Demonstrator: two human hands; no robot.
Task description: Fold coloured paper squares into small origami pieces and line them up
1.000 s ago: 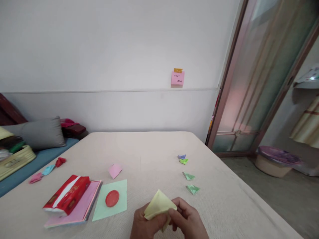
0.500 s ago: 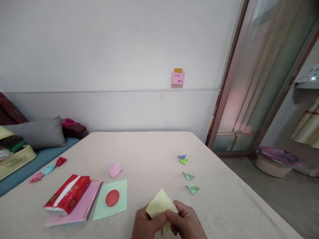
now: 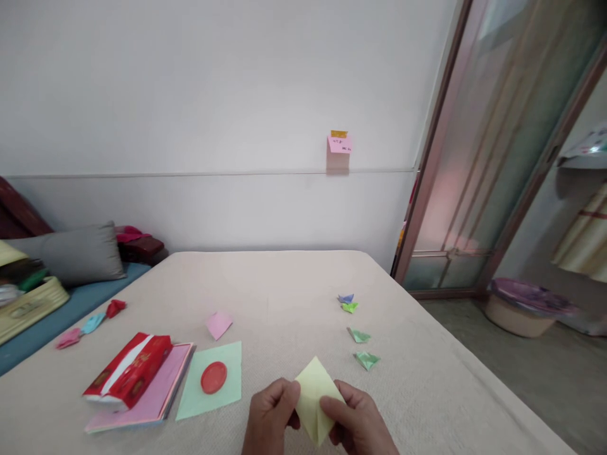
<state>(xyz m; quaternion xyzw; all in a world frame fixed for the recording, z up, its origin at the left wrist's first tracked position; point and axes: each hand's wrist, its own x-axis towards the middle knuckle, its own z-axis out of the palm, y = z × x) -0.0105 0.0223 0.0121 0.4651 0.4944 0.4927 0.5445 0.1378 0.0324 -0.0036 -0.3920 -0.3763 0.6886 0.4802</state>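
Observation:
A folded piece of pale yellow paper [image 3: 313,392] is held between both hands over the near edge of the table, one corner pointing away from me. My left hand [image 3: 272,414] pinches its left corner between thumb and fingers. On the other side, my right hand [image 3: 358,417] grips the right corner, its thumb lying on the paper's front face. A crease runs down the lower half. Right of the hands lie green folded paper pieces [image 3: 367,360], a lime one [image 3: 349,308] and a blue-violet one [image 3: 346,298].
On the left, a red tissue pack [image 3: 130,370] lies on a stack of coloured paper [image 3: 156,411]. A red disc [image 3: 214,377] rests on a green sheet [image 3: 230,392]. Beyond is a pink paper square [image 3: 219,325]. Small pink, blue and red pieces [image 3: 116,308] line the left edge.
My left thumb has moved from the paper's middle out to its left corner. The yellow paper has shifted slightly right and shows more of its lower half. The wall note has lifted.

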